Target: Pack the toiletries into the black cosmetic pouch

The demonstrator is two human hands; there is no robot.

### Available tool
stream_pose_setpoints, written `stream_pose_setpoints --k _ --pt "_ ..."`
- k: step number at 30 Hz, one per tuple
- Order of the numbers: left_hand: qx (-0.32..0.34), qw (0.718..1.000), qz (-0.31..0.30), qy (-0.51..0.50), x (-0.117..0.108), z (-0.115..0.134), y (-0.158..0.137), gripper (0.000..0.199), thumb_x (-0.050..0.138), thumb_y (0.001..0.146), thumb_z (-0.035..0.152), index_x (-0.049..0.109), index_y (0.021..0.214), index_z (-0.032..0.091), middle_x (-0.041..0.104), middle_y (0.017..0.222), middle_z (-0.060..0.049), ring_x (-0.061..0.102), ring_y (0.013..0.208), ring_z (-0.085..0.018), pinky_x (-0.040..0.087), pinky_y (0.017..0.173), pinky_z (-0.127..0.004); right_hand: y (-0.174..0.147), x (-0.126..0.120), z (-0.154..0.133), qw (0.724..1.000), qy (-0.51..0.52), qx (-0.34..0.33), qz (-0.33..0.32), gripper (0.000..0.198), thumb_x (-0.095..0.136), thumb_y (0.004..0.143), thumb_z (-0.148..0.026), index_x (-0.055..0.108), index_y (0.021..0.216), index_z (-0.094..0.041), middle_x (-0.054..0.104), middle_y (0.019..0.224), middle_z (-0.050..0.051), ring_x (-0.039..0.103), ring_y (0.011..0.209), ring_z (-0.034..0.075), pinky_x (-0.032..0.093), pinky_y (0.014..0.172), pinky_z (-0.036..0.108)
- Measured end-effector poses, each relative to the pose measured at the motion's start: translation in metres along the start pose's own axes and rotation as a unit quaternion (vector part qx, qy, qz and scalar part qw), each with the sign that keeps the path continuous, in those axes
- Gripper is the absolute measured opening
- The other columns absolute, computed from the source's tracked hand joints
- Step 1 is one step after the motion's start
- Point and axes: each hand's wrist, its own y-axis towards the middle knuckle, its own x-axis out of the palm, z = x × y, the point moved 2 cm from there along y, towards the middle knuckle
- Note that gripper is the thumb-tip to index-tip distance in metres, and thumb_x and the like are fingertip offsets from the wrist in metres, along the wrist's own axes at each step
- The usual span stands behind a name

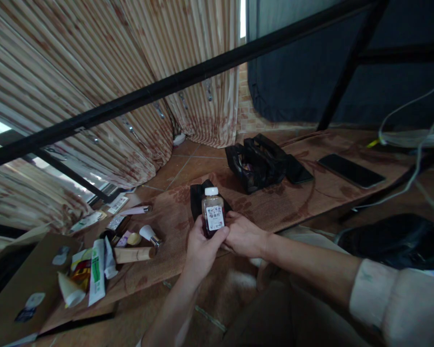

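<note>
A small clear bottle (214, 215) with a white cap, a printed white label and dark contents stands upright in my left hand (202, 246). The thumb of that hand crosses the bottle's lower front. My right hand (244, 234) meets it from the right side, with its fingers curled in against the left hand. Its fingertips are partly hidden, so what they grip cannot be made out. Right behind the bottle is a black object (198, 196), mostly covered from view, perhaps a bag.
The brown patterned cloth (173, 207) bears a black bag-like item (255, 164), a dark flat item (299, 169) and a phone (350, 169). At left lie a white-headed brush (150, 234), a tube (97, 272) and a cardboard box (48, 270). A black metal rail (188, 77) crosses above.
</note>
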Motion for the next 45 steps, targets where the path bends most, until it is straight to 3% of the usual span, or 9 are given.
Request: stream_pose_setpoints --k 28,31,38,42,45 --pt "-0.005 1.000 0.005 0.006 0.001 0.000 -0.001 0.039 0.074 0.068 0.033 0.061 0.101 0.016 0.069 0.089 -0.003 0.064 0.080 -0.016 0.049 0.073 -0.026 -0.001 -0.002 -0.001 1.000 -0.003 0.001 -0.004 0.021 0.055 0.089 -0.025 0.070 0.080 -0.014 0.072 0.079 0.010 0.062 0.079 0.022 0.034 0.079 0.037" --pt "-0.011 1.000 0.003 0.004 0.001 0.000 -0.001 0.041 0.074 0.069 0.034 0.061 0.103 0.016 0.069 0.088 -0.003 0.062 0.077 -0.015 0.049 0.068 -0.023 0.000 -0.003 -0.001 1.000 -0.008 0.000 -0.010 0.021 0.055 0.089 -0.025 0.071 0.081 -0.014 0.072 0.079 0.010 0.062 0.078 0.021 0.034 0.079 0.036" --pt "-0.037 0.998 0.029 -0.039 0.001 0.003 -0.003 0.037 0.068 0.074 0.045 0.062 0.093 0.015 0.059 0.066 0.003 0.047 0.050 -0.007 0.039 0.047 -0.019 -0.001 -0.008 -0.004 1.000 -0.009 -0.001 -0.008 0.026 0.050 0.093 -0.028 0.070 0.081 -0.015 0.072 0.081 0.010 0.063 0.082 0.022 0.033 0.079 0.036" --pt "-0.059 0.993 0.062 -0.086 -0.007 0.004 0.002 0.040 0.072 0.070 0.044 0.063 0.094 0.014 0.065 0.077 -0.001 0.054 0.057 -0.008 0.045 0.053 -0.021 -0.001 -0.013 -0.005 1.000 0.000 0.002 -0.001 0.028 0.047 0.096 -0.030 0.069 0.088 -0.015 0.071 0.085 0.009 0.062 0.081 0.020 0.034 0.078 0.035" --pt "-0.040 0.992 0.088 -0.085 -0.016 0.007 0.012 0.042 0.071 0.069 0.044 0.065 0.098 0.014 0.070 0.092 -0.007 0.065 0.074 -0.015 0.052 0.067 -0.027 -0.003 -0.014 -0.005 1.000 0.008 0.005 0.000 0.025 0.052 0.093 -0.033 0.068 0.099 -0.014 0.070 0.092 0.010 0.060 0.086 0.021 0.036 0.081 0.036"
